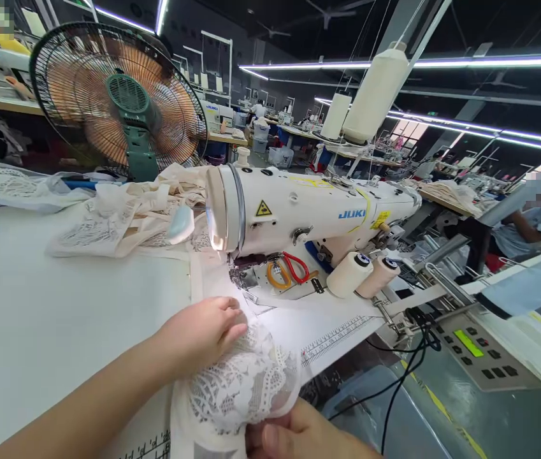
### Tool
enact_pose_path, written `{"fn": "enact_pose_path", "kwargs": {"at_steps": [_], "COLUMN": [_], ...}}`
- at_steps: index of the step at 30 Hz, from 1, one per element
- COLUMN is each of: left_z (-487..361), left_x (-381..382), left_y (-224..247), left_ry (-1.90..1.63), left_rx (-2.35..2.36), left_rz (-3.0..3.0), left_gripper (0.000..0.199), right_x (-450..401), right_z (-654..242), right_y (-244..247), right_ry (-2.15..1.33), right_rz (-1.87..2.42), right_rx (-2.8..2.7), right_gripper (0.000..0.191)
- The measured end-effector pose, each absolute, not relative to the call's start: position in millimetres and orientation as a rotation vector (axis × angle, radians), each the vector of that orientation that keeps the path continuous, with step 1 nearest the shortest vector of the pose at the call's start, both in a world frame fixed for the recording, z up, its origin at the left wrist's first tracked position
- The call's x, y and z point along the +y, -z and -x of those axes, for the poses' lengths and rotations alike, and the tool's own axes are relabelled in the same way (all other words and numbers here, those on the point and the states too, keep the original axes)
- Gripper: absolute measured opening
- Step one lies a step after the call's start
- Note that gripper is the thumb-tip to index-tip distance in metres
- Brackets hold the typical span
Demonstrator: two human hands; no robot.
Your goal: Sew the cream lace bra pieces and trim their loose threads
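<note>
Lace fabric [236, 389] on sewing table [83, 306], in front of JUKI machine [289, 207]. Left hand [210, 328] rests on it, can't tell if pinching; right hand [301, 433] grips its edge. Probably best kept flat, untensioned, fingertips clear of the stitching area.

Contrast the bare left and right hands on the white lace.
The bare left hand rests palm down on the white lace fabric; the bare right hand holds its near edge. The left hand is nearer the white sewing machine; the right hand is at the picture's bottom. Both touch the fabric.
</note>
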State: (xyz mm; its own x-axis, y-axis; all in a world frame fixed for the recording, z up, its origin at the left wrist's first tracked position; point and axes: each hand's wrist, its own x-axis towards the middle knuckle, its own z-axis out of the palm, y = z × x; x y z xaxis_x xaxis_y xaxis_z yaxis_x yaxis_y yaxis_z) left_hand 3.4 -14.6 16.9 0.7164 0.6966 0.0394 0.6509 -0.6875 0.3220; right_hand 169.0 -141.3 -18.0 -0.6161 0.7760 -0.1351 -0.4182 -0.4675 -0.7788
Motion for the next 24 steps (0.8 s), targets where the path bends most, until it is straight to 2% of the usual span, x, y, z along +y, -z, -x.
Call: {"fn": "enact_pose_path", "kwargs": {"at_steps": [5,9,17,24], "left_z": [-6,-5,-6,-2], "left_x": [-17,-15,-8,2], "left_y": [-22,-23,-21,-15], "left_ry": [-0.059,-0.071,-0.066,0.017], "left_rx": [1.059,1.081,1.209,1.230], "left_rz": [-2.641,-2.640,-2.637,-2.722], "left_gripper": [0.045,0.044,0.047,0.051], "right_x": [-133,-126,-111,-96], "right_z": [-162,-150,-128,-120], "right_y": [24,24,15,19], "right_ry": [-2.115,-2.065,-1.959,-1.992], "right_rz": [0.603,0.579,0.504,0.447], "right_rx": [-0.977,-0.880,-0.662,-0.639], "right_gripper": [0.065,0.069,0.042,0.046]}}
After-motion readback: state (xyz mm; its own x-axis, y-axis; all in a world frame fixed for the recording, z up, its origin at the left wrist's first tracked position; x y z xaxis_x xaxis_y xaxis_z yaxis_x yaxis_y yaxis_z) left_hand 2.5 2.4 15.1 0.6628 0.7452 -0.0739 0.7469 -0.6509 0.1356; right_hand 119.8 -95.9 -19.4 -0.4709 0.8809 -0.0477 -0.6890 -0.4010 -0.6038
